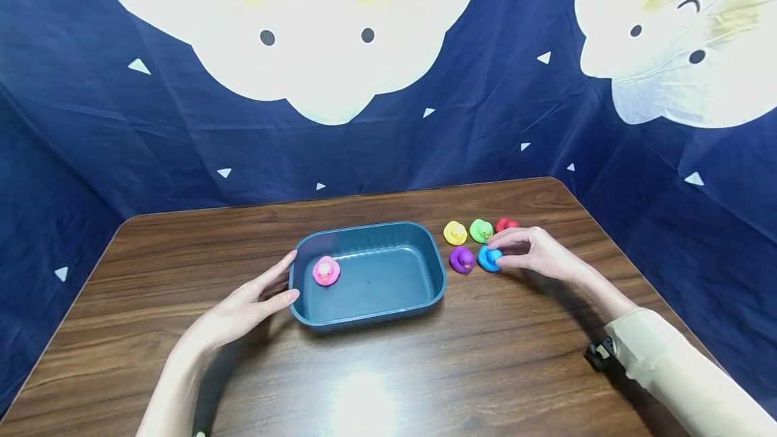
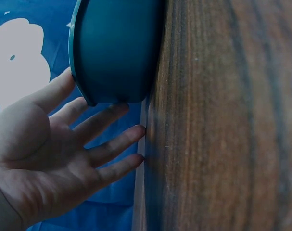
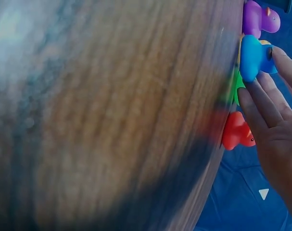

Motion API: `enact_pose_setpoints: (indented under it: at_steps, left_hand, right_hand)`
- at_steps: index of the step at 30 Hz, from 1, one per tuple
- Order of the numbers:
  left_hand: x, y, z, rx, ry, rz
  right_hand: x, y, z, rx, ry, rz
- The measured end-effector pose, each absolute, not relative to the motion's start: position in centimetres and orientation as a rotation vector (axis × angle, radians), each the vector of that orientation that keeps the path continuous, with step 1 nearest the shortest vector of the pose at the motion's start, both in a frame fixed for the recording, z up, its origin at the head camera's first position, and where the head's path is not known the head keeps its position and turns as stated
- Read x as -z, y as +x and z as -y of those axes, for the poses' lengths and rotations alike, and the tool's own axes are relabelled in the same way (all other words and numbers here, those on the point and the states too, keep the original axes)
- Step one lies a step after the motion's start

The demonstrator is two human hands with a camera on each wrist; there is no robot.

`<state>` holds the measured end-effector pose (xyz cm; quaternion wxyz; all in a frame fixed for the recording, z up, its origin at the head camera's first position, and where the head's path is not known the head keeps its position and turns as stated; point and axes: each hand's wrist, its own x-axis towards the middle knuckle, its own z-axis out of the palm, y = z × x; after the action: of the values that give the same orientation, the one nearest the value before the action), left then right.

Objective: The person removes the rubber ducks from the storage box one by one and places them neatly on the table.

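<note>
My left hand [image 1: 241, 309] rests against the left end of a teal plastic basin [image 1: 367, 319], its fingers spread and fairly straight, fingertips at the rim. In the left wrist view the palm of this hand [image 2: 54, 149] faces the basin wall [image 2: 119, 53]. Inside the basin, towards its left end, sits a pink rubber duck [image 1: 326, 271]. On the right of the table my right hand [image 1: 542, 255] pinches a blue rubber duck [image 1: 487, 259] between thumb and fingers. The right wrist view shows the thumb against the head of the blue duck [image 3: 254, 57].
Close to the blue duck stand a purple duck [image 1: 463, 259], a yellow duck [image 1: 455, 233], a green duck [image 1: 481, 230] and a red duck [image 1: 506, 224], partly behind my right hand. The wooden table [image 1: 498, 356] meets a dark blue curtain [image 1: 182, 154] at the back.
</note>
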<state>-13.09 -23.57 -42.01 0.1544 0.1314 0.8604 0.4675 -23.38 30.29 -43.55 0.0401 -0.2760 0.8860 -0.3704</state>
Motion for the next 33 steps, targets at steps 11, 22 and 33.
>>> enact_pose_setpoints:
  at_steps: [11,22,33]
  left_hand:
    - [41.92,-13.08,23.62,-1.348,0.374,-2.454]
    - [41.79,-13.05,23.45,-1.343,0.374,-2.458]
    - [41.84,-13.11,23.53,-1.362,0.365,-2.442]
  right_hand:
    - [43.6,-23.62,-30.31,1.134,-0.836,-2.715]
    - [43.61,-23.44,-30.34,1.175,-0.801,-2.712]
    - [42.67,-23.6,-30.17,1.362,-0.764,-2.825]
